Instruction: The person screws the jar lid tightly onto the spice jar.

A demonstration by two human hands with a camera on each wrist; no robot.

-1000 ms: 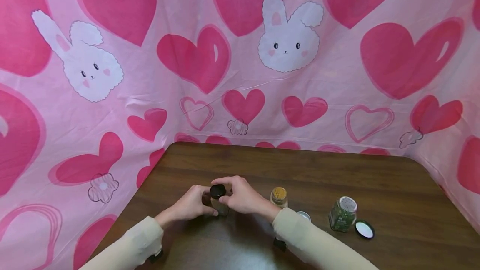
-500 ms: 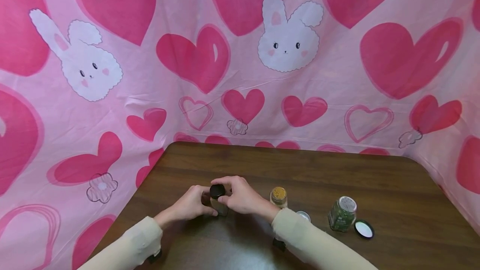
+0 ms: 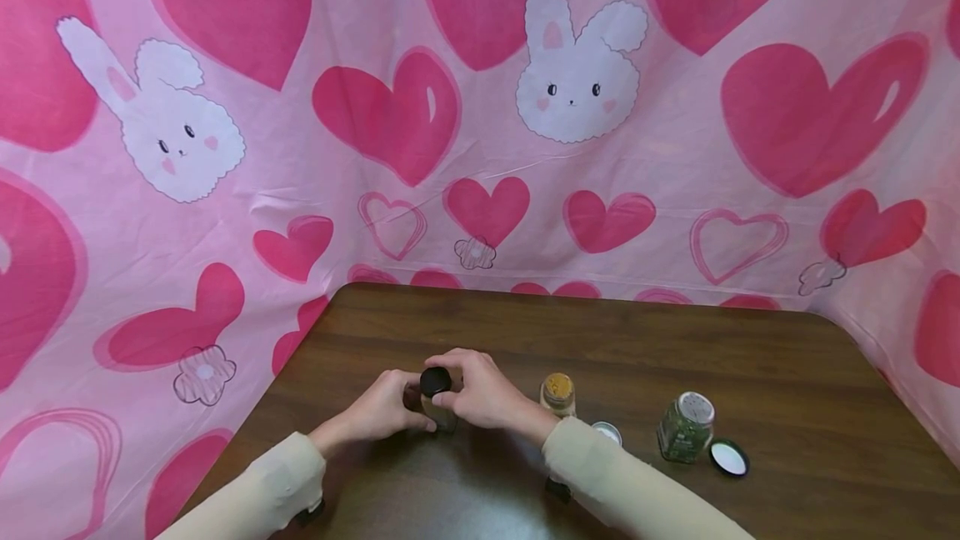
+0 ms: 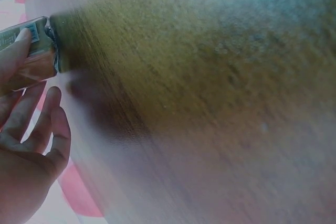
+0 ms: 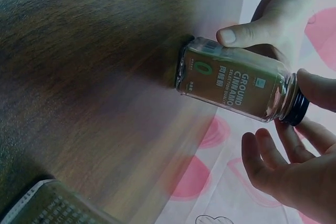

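A clear glass spice jar (image 5: 231, 80) labelled ground cinnamon, filled with brown powder, stands upright at the table's left-middle. My left hand (image 3: 382, 407) grips its body from the left, thumb low on the near side; in the left wrist view that thumb (image 4: 18, 51) overlaps the barcode label. From the right, my right hand (image 3: 483, 390) pinches the jar's black lid (image 3: 435, 381) between thumb and fingers. The lid sits on the jar's neck in the right wrist view. The lower fingers (image 5: 262, 150) of that hand stay off the glass.
To the right stands an uncapped jar of yellow-orange powder (image 3: 558, 394), partly hidden by my right wrist. A lid (image 3: 607, 432) lies beside my sleeve. Farther right are a jar of green herbs (image 3: 684, 432) with a perforated top and a black-rimmed lid (image 3: 729, 457). A pink heart-patterned cloth (image 3: 480, 132) surrounds the table.
My right thumb and fingers have shifted slightly left around the black lid. The left hand and the jar hold their place.
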